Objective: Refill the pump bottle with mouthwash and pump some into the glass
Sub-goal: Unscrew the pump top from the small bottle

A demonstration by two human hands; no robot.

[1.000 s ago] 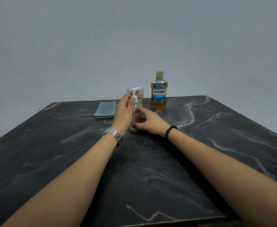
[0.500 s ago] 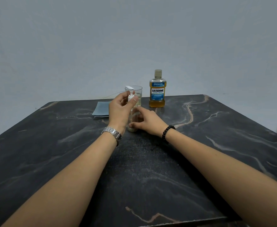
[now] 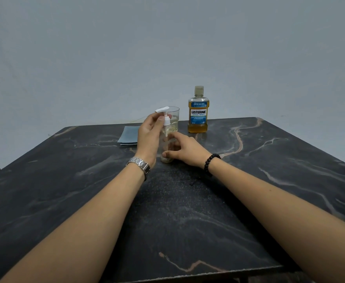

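Note:
A small clear pump bottle (image 3: 167,144) stands mid-table with a white pump head (image 3: 163,110) on top. My left hand (image 3: 150,135) pinches the white collar just under the pump head. My right hand (image 3: 185,149) wraps the bottle's lower body, thumb near its base. Right behind it stands a clear glass (image 3: 174,119) with a little pale yellow liquid inside. The Listerine mouthwash bottle (image 3: 198,114), amber liquid and blue label, stands capped to the right of the glass.
A folded grey-blue cloth (image 3: 129,136) lies left of the glass. The dark marble table (image 3: 188,211) ends close behind the bottles, with a plain wall beyond. A dark blurred shape shows at the far right edge.
The pump head has risen and now stands tall above my left fingers, where it sat low a second ago. My right hand keeps its hold on the bottle's body.

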